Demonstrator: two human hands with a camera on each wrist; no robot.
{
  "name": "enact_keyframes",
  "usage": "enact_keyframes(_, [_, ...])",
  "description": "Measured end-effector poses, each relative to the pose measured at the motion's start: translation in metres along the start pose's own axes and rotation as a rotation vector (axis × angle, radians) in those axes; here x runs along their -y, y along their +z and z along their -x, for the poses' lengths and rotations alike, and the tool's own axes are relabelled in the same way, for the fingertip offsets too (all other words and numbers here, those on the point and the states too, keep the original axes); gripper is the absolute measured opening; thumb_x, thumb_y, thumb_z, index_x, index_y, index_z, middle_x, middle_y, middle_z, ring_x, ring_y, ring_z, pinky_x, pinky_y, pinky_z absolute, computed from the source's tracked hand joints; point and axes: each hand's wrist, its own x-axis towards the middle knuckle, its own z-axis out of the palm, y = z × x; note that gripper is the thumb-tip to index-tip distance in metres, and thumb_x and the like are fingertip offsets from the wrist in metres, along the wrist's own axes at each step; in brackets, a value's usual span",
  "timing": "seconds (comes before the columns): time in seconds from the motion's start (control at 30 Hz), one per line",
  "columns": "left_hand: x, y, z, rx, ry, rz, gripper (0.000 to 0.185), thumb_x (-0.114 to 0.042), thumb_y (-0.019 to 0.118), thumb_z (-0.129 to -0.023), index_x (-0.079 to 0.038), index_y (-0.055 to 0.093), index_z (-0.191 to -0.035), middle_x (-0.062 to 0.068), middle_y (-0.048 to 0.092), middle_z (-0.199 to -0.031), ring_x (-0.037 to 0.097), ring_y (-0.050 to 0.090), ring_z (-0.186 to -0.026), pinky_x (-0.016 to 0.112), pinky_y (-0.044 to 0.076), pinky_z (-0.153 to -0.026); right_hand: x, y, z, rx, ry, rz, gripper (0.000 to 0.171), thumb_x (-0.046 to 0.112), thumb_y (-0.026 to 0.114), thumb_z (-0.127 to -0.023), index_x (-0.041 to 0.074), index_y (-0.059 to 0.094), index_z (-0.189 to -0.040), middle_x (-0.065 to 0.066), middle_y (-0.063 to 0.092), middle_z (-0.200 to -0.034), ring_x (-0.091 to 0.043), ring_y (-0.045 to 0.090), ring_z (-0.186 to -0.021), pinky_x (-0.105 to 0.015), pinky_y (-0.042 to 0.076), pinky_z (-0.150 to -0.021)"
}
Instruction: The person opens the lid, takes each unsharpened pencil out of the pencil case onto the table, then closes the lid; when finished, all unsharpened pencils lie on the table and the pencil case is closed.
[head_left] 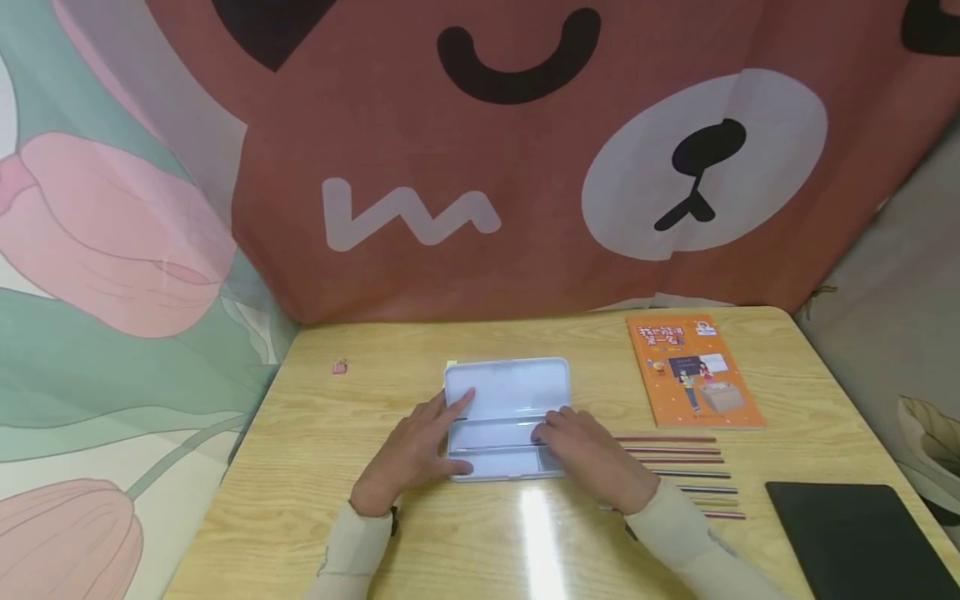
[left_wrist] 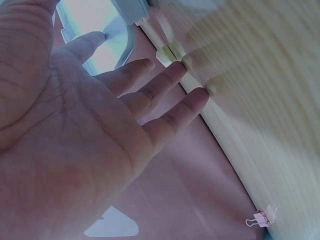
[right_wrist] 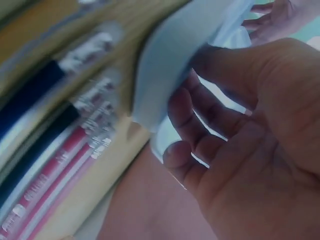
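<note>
A pale blue tin pencil case [head_left: 506, 392] lies open on the wooden table [head_left: 337, 517], with its lid hinged back. My left hand [head_left: 420, 446] rests at its left end, and the fingers are straight and spread against the case [left_wrist: 100, 30] in the left wrist view [left_wrist: 150, 85]. At the right end, my right hand [head_left: 581, 450] has its fingers [right_wrist: 200, 135] curled under the case's edge [right_wrist: 175, 55], with the thumb on the other side. A row of several pencils [head_left: 678, 467] lies just right of that hand and shows blurred in the right wrist view [right_wrist: 60, 150].
An orange book [head_left: 693, 371] lies at the back right. A black pad [head_left: 855, 533] sits at the front right corner. A small pink binder clip [head_left: 340, 367] [left_wrist: 260, 218] lies at the back left. Printed cloth hangs behind and to the left of the table.
</note>
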Motion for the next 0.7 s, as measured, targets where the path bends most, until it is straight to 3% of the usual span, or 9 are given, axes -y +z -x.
enact_keyframes(0.3, [-0.0008, -0.0012, 0.0011, -0.008, 0.025, 0.001, 0.11, -0.035, 0.097, -0.086, -0.022, 0.034, -0.175, 0.025, 0.032, -0.177, 0.049, 0.046, -0.152, 0.066, 0.045, -0.12, -0.0066, -0.0005, -0.0017, 0.038, 0.029, -0.045, 0.011, 0.005, 0.079, -0.099, 0.008, 0.071, -0.106, 0.0, 0.066, -0.1, -0.019, 0.056, -0.092, -0.033, 0.05, -0.08])
enact_keyframes(0.5, [-0.0016, -0.0014, 0.0008, 0.008, 0.0, -0.001, 0.111, -0.037, 0.097, -0.087, -0.025, 0.032, -0.176, 0.023, 0.03, -0.179, 0.047, 0.044, -0.155, 0.065, 0.043, -0.122, -0.0066, -0.0019, -0.0018, 0.066, 0.079, -0.093, 0.015, 0.006, 0.082, -0.097, 0.01, 0.073, -0.108, 0.002, 0.071, -0.102, -0.016, 0.057, -0.094, -0.034, 0.052, -0.083])
enact_keyframes(0.7, [-0.0014, -0.0017, 0.0004, 0.011, 0.0, -0.009, 0.111, -0.037, 0.096, -0.088, -0.027, 0.031, -0.176, 0.021, 0.029, -0.18, 0.046, 0.044, -0.156, 0.063, 0.043, -0.123, -0.0104, -0.0018, -0.0003, 0.007, 0.058, -0.124, 0.016, 0.003, 0.081, -0.096, 0.012, 0.075, -0.108, 0.003, 0.073, -0.103, -0.016, 0.058, -0.097, -0.036, 0.053, -0.086])
